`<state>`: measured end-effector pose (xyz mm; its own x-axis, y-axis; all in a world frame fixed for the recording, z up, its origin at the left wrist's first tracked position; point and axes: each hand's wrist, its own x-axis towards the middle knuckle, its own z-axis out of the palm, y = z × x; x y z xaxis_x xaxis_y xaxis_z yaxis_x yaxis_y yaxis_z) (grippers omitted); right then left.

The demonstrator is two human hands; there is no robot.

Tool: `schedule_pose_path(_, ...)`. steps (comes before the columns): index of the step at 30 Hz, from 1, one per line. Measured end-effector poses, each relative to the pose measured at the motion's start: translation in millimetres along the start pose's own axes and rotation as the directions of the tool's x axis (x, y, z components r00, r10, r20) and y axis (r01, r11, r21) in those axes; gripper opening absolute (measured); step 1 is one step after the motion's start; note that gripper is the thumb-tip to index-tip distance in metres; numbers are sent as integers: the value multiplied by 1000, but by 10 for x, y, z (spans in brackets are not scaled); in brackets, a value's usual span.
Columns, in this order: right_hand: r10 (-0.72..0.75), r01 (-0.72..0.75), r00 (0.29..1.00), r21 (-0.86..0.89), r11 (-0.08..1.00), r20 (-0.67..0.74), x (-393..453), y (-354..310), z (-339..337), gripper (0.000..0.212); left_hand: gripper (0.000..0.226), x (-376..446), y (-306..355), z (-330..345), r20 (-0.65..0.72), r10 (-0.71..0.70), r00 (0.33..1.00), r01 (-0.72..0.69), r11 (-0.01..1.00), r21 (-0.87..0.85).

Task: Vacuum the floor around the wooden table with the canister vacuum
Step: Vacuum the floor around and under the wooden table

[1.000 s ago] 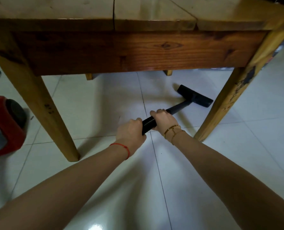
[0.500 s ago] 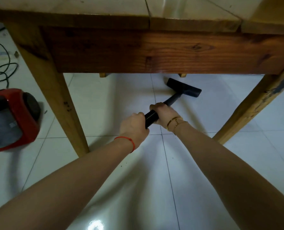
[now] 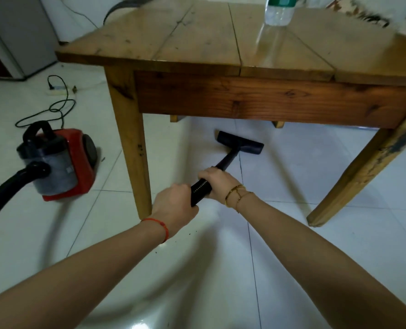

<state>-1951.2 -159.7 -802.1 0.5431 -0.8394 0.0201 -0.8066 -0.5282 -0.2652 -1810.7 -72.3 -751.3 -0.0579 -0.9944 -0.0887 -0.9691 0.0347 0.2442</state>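
The wooden table (image 3: 244, 55) stands in front of me on white floor tiles. Under it lies the black floor nozzle (image 3: 241, 141), flat on the tiles. Its black wand (image 3: 228, 160) runs back to my hands. My right hand (image 3: 217, 181) grips the wand further forward; my left hand (image 3: 173, 206) grips the ribbed hose end just behind it. The red and grey canister vacuum (image 3: 59, 162) sits on the floor left of the table's near left leg (image 3: 132, 150), with its black hose (image 3: 5, 193) curving off to the left edge.
A clear plastic bottle (image 3: 279, 10) stands on the tabletop at the back. The near right leg (image 3: 363, 172) slants down at the right. A black cord (image 3: 54, 108) and a white power strip (image 3: 58, 91) lie on the floor behind the canister. A grey cabinet (image 3: 19, 36) stands at far left.
My view has risen and swung left, so the tabletop and the whole canister now show. Both hands keep their grip, and the nozzle has shifted slightly left under the table.
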Motion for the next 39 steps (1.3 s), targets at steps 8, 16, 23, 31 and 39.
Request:
schedule_pose_path(8,-50,48,998,78,996,27,-302,-452,-209,24,13,-454,-42,-255,1,-46,999,46,999,21)
schedule_pose_path(16,-45,39,997,106,994,56,-483,-508,-543,30,11,-577,97,-451,-10,-32,999,32,999,-5)
schedule_pose_path(23,-61,56,996,79,995,67,-222,-509,-459,29,12,-418,-44,-428,-16,-47,999,47,999,1)
schedule_pose_path(31,-73,72,994,11,997,78,337,-417,-218,26,11,-1,-333,-270,-33,-77,996,75,996,-46)
schedule_pose_path(39,-79,82,991,-16,997,106,764,-287,-117,28,18,402,-499,-137,-54,-101,993,96,992,-79)
